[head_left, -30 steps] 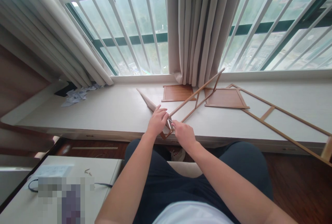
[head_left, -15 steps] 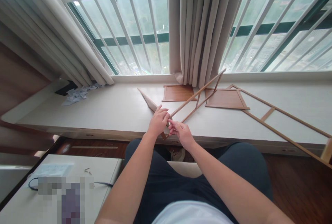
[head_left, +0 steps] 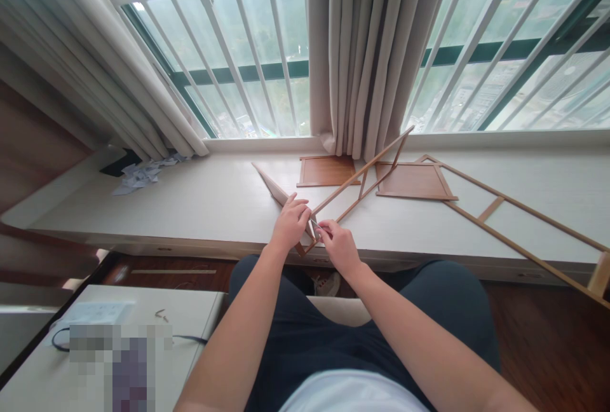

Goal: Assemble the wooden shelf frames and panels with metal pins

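Your left hand (head_left: 291,224) is clenched over the near corner of the frame (head_left: 362,178), and your right hand (head_left: 339,245) is just beside it, fingertips pinched shut at the same corner. Whether they pinch the rail itself or some small piece against it is too small to tell. The frame runs up and away from both hands, tilted, its near corner at the edge of the surface (head_left: 214,202) and its far end lifted close to the curtain (head_left: 366,49). It looks light and thin, stiff along the rails but likely to twist or crack at the joints, so a hold at a corner or beside the cross-piece should serve better than the middle of a bare rail. A slim board (head_left: 270,184) lies under and beyond your left hand. Two panels (head_left: 326,170) lie flat past the hands beneath the raised end, and a long frame (head_left: 515,221) stretches off to the right of your right hand, well out over the surface. Left of your left hand the surface is bare until some paper scraps (head_left: 143,175), well apart — that side has the most room. The edge is right under your wrists, with your knees just below it.
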The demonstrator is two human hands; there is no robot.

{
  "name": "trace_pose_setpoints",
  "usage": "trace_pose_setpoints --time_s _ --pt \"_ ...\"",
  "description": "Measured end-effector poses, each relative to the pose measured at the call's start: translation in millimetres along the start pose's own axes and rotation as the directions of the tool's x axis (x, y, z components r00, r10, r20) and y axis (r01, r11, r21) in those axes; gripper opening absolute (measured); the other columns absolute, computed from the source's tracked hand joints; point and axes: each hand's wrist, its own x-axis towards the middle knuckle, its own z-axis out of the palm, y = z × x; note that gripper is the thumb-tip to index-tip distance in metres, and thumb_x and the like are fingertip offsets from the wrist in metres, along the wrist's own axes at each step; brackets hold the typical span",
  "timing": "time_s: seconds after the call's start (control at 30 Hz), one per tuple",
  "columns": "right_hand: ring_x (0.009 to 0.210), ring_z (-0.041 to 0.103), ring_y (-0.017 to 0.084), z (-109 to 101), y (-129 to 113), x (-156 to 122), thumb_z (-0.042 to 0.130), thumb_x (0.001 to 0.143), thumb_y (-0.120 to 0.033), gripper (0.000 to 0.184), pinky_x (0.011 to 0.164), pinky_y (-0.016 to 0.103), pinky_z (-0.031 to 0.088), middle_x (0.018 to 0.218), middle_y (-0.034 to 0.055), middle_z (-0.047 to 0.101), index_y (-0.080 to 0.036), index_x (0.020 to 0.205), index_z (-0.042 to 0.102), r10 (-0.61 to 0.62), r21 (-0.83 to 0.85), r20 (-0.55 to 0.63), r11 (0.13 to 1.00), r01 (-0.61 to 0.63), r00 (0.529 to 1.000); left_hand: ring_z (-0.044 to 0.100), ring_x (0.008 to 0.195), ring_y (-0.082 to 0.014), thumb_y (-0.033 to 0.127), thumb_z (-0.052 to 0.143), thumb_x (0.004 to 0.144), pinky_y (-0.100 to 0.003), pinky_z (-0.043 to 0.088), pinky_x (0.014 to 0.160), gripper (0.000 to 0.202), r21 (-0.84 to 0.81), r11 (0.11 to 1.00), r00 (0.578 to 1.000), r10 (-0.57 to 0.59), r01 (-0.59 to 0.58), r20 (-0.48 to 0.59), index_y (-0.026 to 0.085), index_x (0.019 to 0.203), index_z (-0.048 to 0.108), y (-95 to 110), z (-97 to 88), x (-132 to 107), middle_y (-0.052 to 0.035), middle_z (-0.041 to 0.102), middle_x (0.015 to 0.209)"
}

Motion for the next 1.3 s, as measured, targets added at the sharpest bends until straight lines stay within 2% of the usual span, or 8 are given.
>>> trace_pose_setpoints --time_s 0.13,0.27,0.57,1.3 --pt "0.070 0.066 0.021 -2.8 0.7 0.6 0.056 0.097 -0.037 0.018 0.071 0.031 0.048 0.079 0.0043 0.071 -0.023 0.090 0.064 -0.068 -0.159 -0.023 0.985 0.063 0.997 0.046 0.146 -0.0261 0.027 0.045 0.101 -0.051 0.030 0.130 0.033 0.000 1.000 1.000 -0.004 0.004 0.007 0.022 0.079 0.069 -0.3 0.5 0.0 -0.0063 0.071 0.128" --pt "0.068 0.058 0.019 -4.4 -1.8 1.7 0.055 0.099 -0.040 0.026 0.070 0.030 0.042 0.076 0.0034 0.067 -0.022 0.081 0.059 -0.139 -0.239 -0.061 0.964 0.120 0.988 0.044 0.148 -0.0259 0.027 0.045 0.101 -0.050 0.029 0.130 0.032 0.005 1.000 1.000 0.000 0.000 0.002 0.021 0.081 0.070 -2.2 1.8 -0.8 -0.0063 0.071 0.129" --pt "0.069 0.056 0.018 -5.8 -2.5 0.3 0.059 0.097 -0.046 0.032 0.071 0.029 0.042 0.074 0.0021 0.063 -0.023 0.076 0.055 -0.107 -0.189 -0.109 0.978 0.085 0.988 0.040 0.151 -0.0276 0.029 0.044 0.102 -0.052 0.031 0.130 0.033 0.007 1.000 1.000 -0.004 0.004 0.009 0.021 0.082 0.070 -2.3 1.9 -0.9 -0.0064 0.070 0.131" --pt "0.066 0.062 0.018 -7.7 -1.6 -11.3 0.058 0.096 -0.049 0.030 0.070 0.029 0.044 0.080 0.0028 0.071 -0.022 0.085 0.065 -0.043 -0.219 -0.101 0.975 0.020 0.994 0.042 0.149 -0.0268 0.027 0.045 0.101 -0.051 0.031 0.130 0.032 -0.001 1.000 1.000 -0.016 0.016 0.002 0.021 0.083 0.070 1.7 0.6 -2.0 -0.0060 0.071 0.130"
